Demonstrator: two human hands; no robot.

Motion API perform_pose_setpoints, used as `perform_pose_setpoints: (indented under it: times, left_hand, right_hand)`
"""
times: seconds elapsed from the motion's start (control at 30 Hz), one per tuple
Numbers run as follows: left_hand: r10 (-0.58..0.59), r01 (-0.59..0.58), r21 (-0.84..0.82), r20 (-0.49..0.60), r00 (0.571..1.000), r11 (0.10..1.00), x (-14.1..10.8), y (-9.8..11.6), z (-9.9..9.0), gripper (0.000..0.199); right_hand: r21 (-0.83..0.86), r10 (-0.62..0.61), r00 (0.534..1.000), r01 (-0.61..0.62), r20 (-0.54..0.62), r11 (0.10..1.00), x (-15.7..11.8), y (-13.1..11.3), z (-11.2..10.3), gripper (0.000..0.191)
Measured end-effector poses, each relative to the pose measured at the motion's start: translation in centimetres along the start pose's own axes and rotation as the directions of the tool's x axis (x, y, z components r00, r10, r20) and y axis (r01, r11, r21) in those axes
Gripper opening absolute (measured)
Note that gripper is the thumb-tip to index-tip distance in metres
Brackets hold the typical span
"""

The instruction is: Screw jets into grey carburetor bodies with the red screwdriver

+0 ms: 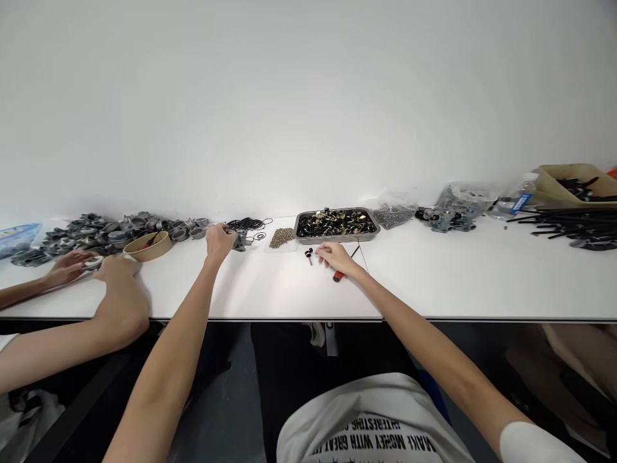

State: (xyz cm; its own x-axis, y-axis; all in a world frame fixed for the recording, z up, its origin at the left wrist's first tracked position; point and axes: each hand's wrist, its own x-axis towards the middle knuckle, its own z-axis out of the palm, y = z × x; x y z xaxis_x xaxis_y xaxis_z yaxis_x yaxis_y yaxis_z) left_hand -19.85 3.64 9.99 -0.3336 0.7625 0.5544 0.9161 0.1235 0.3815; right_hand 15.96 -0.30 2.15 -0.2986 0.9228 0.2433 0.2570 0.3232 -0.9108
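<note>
My left hand (220, 243) is closed on a small grey cast-metal carburetor body (240, 242), which rests at the table just right of the fingers. My right hand (336, 256) hovers low over the table with thumb and fingers drawn together; what is in the fingertips, if anything, is too small to make out. Just left of those fingertips lie a few small black parts (309, 254), one with a copper-coloured stem. A screwdriver with a red handle (339, 276) lies under the right wrist, its dark shaft pointing up and right.
Ahead stand a metal tray (337, 239) of black and brass parts and a pile of brass bits (282, 238). Black rings (245, 224) lie behind. At left, a co-worker's hands (91, 262) work beside grey castings (91, 233). Finished-looking bodies (446, 220) and black tubes (578, 224) lie right.
</note>
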Motion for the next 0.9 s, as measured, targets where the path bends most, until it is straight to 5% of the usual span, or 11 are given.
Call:
perform_pose_setpoints:
  times: [0.1,0.3,0.47,0.67,0.83,0.9]
  left_hand:
    - [0.009,0.002,-0.186,0.058,0.998,0.983,-0.9,2.4,-1.2,0.035]
    - [0.081,0.107,-0.607,0.274,0.958,0.788,-4.5,7.6,-2.0,0.037]
    - [0.230,0.118,-0.690,0.390,0.892,0.714,-8.2,12.0,-0.7,0.030]
    - [0.348,0.279,-0.784,0.523,0.778,0.554,-12.5,16.6,3.0,0.027]
    - [0.514,0.283,-0.864,0.480,0.711,0.416,-14.4,18.8,5.2,0.029]
    - [0.592,0.289,-0.878,0.472,0.653,0.381,-14.6,18.9,5.6,0.034]
  right_hand:
    - [-0.113,-0.049,0.999,0.052,0.022,0.992,-0.4,-1.1,-0.7,0.016]
    - [-0.309,-0.020,0.941,0.131,0.338,0.942,-3.6,-2.2,-2.5,0.029]
    - [-0.318,-0.081,0.949,0.181,0.304,0.931,-5.8,-1.0,-4.5,0.040]
    - [-0.353,-0.026,0.966,0.119,0.256,0.928,-7.1,0.4,-9.4,0.039]
    - [-0.385,-0.001,0.985,0.068,0.173,0.920,-7.2,1.0,-11.6,0.037]
    - [-0.374,-0.010,0.991,0.060,0.134,0.926,-6.9,1.0,-11.7,0.036]
